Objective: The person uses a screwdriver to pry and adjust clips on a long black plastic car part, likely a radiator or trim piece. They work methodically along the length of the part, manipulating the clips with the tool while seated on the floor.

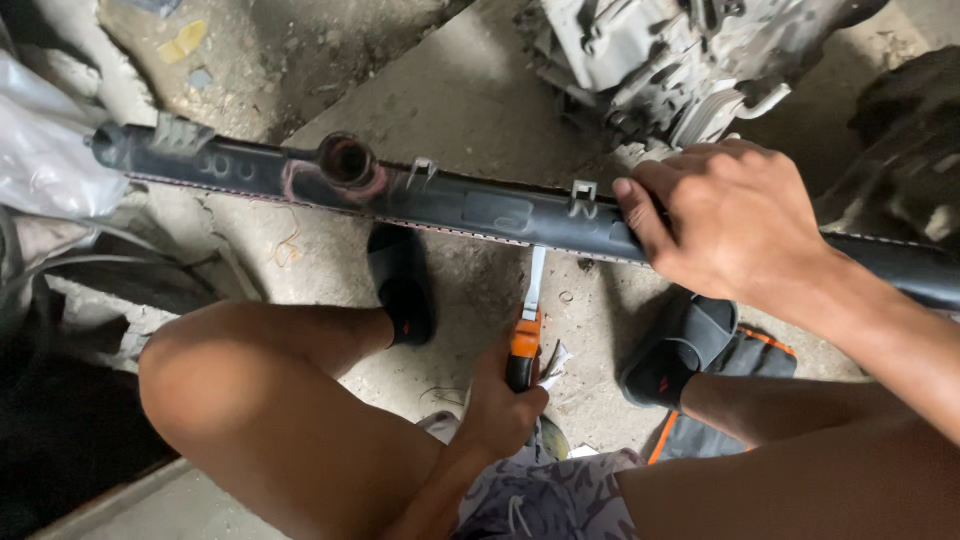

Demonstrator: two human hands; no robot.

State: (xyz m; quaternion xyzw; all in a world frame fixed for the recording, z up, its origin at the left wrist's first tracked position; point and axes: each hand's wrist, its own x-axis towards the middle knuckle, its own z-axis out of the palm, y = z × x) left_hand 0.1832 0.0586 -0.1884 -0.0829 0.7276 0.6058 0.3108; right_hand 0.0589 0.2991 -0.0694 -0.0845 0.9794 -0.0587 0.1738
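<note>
A long black plastic radiator tank [470, 205] with a round open neck [347, 160] and metal clips along its edge runs across the view, standing on edge on the floor. My right hand [725, 220] grips its top edge on the right. My left hand [503, 400], low between my knees, holds a screwdriver [527, 325] with an orange and black handle. Its metal blade points up and meets the tank's lower edge near the middle.
I squat on a dusty concrete floor [470, 100] in black slide sandals [405, 285]. A grey engine part [680, 55] lies at the top right. Clear plastic sheeting [45, 140] lies at the left, with dark debris below it. An orange-trimmed dark bag [745, 355] sits by my right foot.
</note>
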